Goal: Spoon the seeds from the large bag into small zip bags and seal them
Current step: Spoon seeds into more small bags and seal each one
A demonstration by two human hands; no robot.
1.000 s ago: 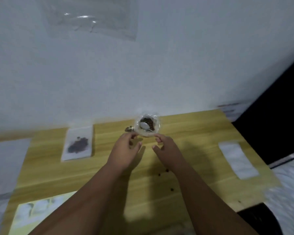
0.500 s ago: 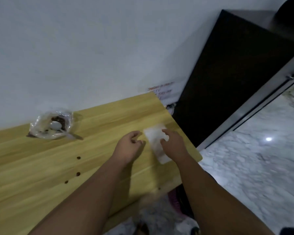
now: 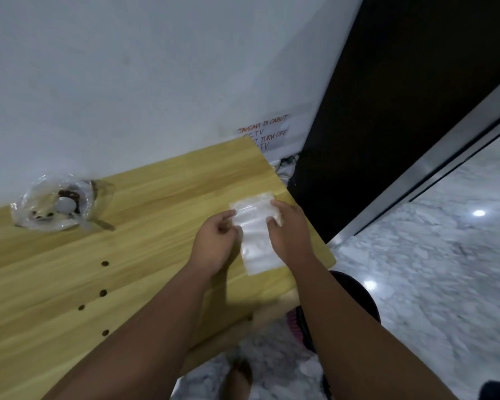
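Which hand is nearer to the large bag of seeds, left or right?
Left. The left hand holds the small zip bags on the side facing the large bag; the right hand grips their far side.

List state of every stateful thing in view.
Large clear plastic bag of dark seeds: open, mouth up.
White plastic spoon: resting in it.
Stack of small clear zip bags: empty, flat on wooden table.
Left hand: pinches stack's edge.
Right hand: grips opposite edge.
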